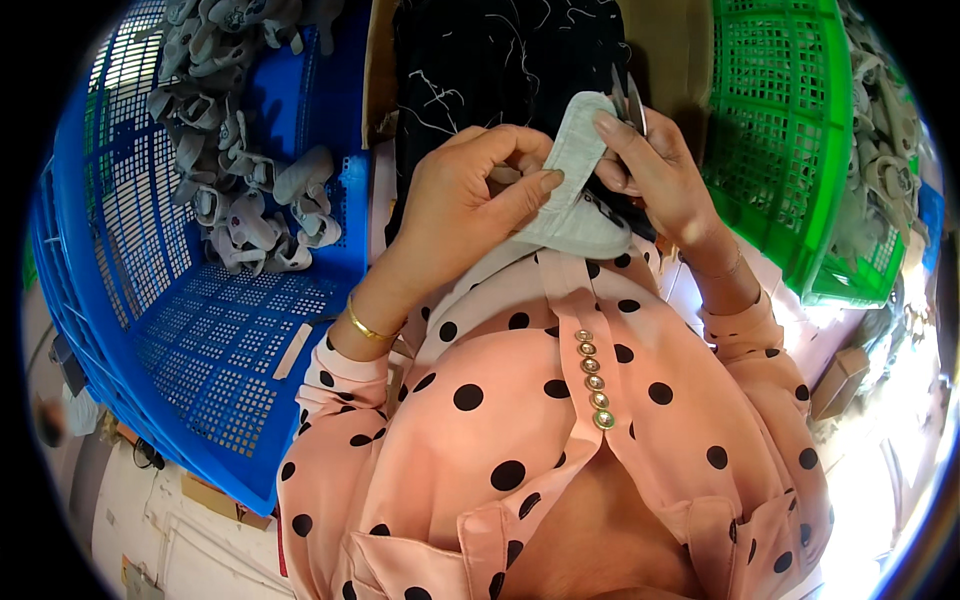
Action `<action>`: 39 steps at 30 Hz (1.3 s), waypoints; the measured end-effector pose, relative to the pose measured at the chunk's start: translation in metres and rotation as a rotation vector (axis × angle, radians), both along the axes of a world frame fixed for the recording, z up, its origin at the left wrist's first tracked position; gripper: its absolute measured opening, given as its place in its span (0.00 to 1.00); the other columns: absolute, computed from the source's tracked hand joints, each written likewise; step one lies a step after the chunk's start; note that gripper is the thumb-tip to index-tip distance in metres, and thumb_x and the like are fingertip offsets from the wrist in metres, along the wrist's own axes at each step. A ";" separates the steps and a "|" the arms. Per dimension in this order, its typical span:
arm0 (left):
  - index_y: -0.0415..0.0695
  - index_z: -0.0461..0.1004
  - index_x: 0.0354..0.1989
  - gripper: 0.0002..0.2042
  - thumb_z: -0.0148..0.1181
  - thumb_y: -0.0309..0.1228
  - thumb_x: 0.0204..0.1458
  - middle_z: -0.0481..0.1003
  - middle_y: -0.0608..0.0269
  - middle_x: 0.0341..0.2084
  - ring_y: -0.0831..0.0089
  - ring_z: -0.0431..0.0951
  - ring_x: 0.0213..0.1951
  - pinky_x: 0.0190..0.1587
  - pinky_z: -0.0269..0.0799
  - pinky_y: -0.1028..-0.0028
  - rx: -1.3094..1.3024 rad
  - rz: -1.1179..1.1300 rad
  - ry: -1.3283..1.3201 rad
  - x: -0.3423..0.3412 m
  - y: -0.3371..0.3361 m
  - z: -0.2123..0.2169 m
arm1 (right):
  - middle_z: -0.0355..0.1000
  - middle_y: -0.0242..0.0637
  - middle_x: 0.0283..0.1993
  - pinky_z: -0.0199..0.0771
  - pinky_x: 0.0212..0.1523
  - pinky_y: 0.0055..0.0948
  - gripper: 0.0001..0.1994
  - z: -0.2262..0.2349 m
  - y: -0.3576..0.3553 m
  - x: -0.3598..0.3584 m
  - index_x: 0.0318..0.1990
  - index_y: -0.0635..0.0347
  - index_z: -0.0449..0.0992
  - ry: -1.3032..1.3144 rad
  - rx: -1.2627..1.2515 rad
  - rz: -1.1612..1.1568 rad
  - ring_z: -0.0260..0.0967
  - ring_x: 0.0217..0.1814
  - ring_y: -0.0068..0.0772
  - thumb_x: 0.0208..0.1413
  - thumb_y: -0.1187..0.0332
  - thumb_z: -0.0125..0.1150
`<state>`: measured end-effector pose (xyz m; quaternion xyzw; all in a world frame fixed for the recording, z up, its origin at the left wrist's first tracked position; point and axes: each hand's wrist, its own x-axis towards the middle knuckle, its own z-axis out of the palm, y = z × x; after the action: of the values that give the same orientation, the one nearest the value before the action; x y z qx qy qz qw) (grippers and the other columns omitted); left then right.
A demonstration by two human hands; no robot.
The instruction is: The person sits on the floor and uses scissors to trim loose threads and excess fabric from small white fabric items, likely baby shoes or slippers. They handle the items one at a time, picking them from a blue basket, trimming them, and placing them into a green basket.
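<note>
My left hand (pixel 470 190) pinches the edge of a pale grey-green stitched fabric piece (pixel 573 150) between thumb and fingers. One strip of it stands up, and a wider curved part of the fabric lies below, against my shirt front. My right hand (pixel 660 165) grips a pair of small metal snips (pixel 628 98), blades pointing away from me. Its thumb rests at the far right edge of the strip, right beside the blades. Whether the blades touch the fabric, I cannot tell. Loose light threads lie scattered over the dark cloth (pixel 475 60) on my lap.
A large blue plastic crate (pixel 215 400) on the left has many grey fabric pieces (pixel 245 200) heaped in it. At the right stands a green crate (pixel 785 150), with more grey pieces (pixel 885 170) beyond its wall. Brown cardboard (pixel 380 75) flanks my lap.
</note>
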<state>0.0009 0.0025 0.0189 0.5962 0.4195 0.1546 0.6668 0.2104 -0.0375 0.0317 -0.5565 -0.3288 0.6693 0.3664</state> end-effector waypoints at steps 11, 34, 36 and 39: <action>0.50 0.81 0.36 0.11 0.71 0.30 0.42 0.74 0.68 0.35 0.66 0.72 0.38 0.35 0.70 0.73 0.992 0.068 0.065 0.014 -0.013 -0.028 | 0.65 0.27 0.16 0.57 0.21 0.18 0.20 -0.020 -0.005 -0.005 0.31 0.64 0.73 -0.224 -0.097 0.046 0.54 0.18 0.13 0.66 0.55 0.49; 0.42 0.76 0.39 0.08 0.65 0.28 0.53 0.74 0.66 0.40 0.78 0.72 0.41 0.46 0.69 0.77 0.115 0.218 -0.267 -0.002 0.016 -0.037 | 0.62 0.27 0.16 0.58 0.22 0.20 0.20 -0.036 0.008 0.006 0.31 0.65 0.73 -0.324 -0.061 0.104 0.54 0.19 0.14 0.65 0.54 0.53; 0.44 0.78 0.41 0.13 0.69 0.29 0.47 0.75 0.66 0.38 0.75 0.74 0.40 0.42 0.71 0.77 0.547 0.124 -0.093 -0.002 0.019 -0.036 | 0.62 0.27 0.15 0.59 0.22 0.20 0.21 -0.036 0.007 0.005 0.30 0.65 0.73 -0.345 -0.048 0.110 0.55 0.19 0.14 0.65 0.54 0.53; 0.49 0.80 0.39 0.15 0.72 0.31 0.40 0.75 0.67 0.38 0.69 0.72 0.41 0.41 0.70 0.74 0.689 0.012 -0.010 0.008 0.011 -0.032 | 0.62 0.27 0.15 0.60 0.23 0.21 0.21 -0.032 0.008 0.004 0.30 0.65 0.72 -0.370 -0.037 0.118 0.56 0.19 0.15 0.65 0.54 0.53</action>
<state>0.0091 0.0132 -0.0135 0.7831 0.3429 0.2943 0.4273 0.2139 -0.0296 0.0000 -0.6566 -0.4102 0.5816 0.2497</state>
